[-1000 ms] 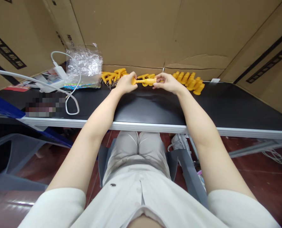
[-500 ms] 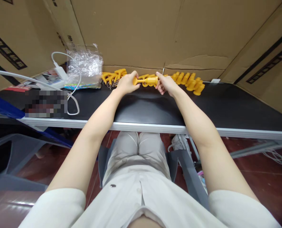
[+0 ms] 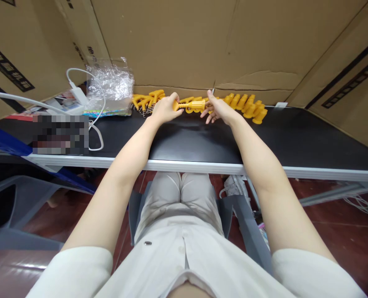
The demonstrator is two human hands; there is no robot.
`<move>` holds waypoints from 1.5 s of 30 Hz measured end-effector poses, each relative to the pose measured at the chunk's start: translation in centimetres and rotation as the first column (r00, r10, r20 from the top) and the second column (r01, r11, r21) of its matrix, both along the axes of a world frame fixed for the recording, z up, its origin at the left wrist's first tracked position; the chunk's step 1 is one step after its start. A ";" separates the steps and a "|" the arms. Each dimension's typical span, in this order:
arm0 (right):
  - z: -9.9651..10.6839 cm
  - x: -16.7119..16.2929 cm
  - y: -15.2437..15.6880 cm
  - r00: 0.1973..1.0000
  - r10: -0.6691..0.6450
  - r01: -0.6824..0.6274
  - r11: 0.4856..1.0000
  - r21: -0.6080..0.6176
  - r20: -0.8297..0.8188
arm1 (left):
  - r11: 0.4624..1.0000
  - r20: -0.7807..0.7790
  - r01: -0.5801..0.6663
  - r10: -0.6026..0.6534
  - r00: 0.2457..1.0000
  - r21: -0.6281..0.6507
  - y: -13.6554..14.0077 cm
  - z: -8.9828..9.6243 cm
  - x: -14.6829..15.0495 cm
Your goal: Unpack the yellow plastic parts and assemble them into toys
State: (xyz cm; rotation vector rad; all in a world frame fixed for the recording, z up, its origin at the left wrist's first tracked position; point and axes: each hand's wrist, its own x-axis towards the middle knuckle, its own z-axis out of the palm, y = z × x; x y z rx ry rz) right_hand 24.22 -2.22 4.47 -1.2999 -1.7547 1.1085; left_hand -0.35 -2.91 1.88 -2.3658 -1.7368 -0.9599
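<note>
My left hand [image 3: 166, 109] is closed around the handle end of a yellow plastic tool [image 3: 198, 106]. A thin twisted shaft runs from that grip to a ribbed yellow cylinder, held roughly level above the table; its exact kind is unclear. Beside the cylinder's right end, my right hand [image 3: 220, 110] has its fingers spread and holds nothing. Left of my left hand lie several yellow branched handles [image 3: 149, 98] with metal coils. Several yellow flared plastic pieces [image 3: 249, 107] stand in rows beyond my right hand. More yellow parts, partly hidden, lie behind the tool.
A black tabletop [image 3: 196, 142] with a pale metal edge lies before me. Cardboard walls [image 3: 184, 45] rise behind and at both sides. At left are a clear plastic bag [image 3: 111, 85] and a white cable [image 3: 101, 142]. A small white item [image 3: 281, 105] lies at the back right.
My right hand has let go of the cylinder's right end and moved slightly right, its fingers spreading. My left hand and the yellow tool have stayed nearly still.
</note>
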 end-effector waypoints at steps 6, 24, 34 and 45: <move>-0.1 0.1 -0.2 0.999 0.048 -0.047 0.986 0.162 -0.006 | 0.999 0.001 -0.010 0.010 1.000 -0.030 -0.6 0.5 0.0; -0.5 0.4 0.4 0.997 0.063 -0.070 0.984 0.164 0.045 | 1.000 -0.005 -0.016 0.015 1.000 -0.024 -0.4 0.4 0.0; -0.2 0.1 -0.2 1.000 0.006 -0.008 0.990 0.144 0.015 | 1.000 0.028 0.026 -0.025 0.999 -0.017 -0.1 0.2 -0.1; -0.4 0.2 0.1 1.000 0.017 -0.016 0.989 0.144 -0.006 | 0.999 0.044 0.033 -0.031 0.999 -0.041 -0.4 0.5 0.0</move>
